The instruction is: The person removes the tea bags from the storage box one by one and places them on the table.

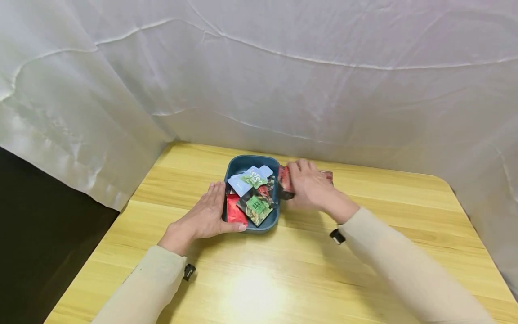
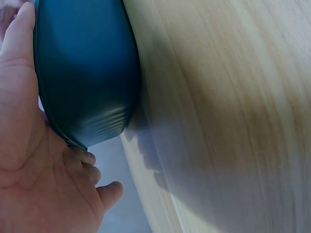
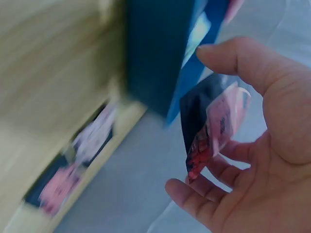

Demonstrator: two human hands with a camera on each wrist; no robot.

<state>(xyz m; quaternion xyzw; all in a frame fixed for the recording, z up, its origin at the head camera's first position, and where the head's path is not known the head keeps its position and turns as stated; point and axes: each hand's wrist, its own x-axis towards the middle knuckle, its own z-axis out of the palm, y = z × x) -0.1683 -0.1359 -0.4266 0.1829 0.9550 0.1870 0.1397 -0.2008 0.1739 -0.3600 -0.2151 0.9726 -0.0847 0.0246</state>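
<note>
A dark blue plastic basket (image 1: 272,227) holds several flat sachets. Among them are a light blue one (image 1: 244,181), a red one (image 1: 235,209) and a black-and-green one (image 1: 256,206). My left hand (image 1: 206,213) rests along the basket's left side, fingers straight, thumb over the near rim. Just outside the right rim, my right hand (image 1: 309,186) holds a red-and-black sachet (image 3: 218,121) by its curled fingers, the thumb above it. In the head view this hand partly hides the held sachet (image 1: 285,180).
More red-and-black packaging (image 3: 80,160) lies blurred on the wooden table (image 1: 384,216) near its far edge; part of it (image 1: 327,175) shows right of my right hand. A pale cloth (image 1: 283,99) hangs behind the table and along its sides.
</note>
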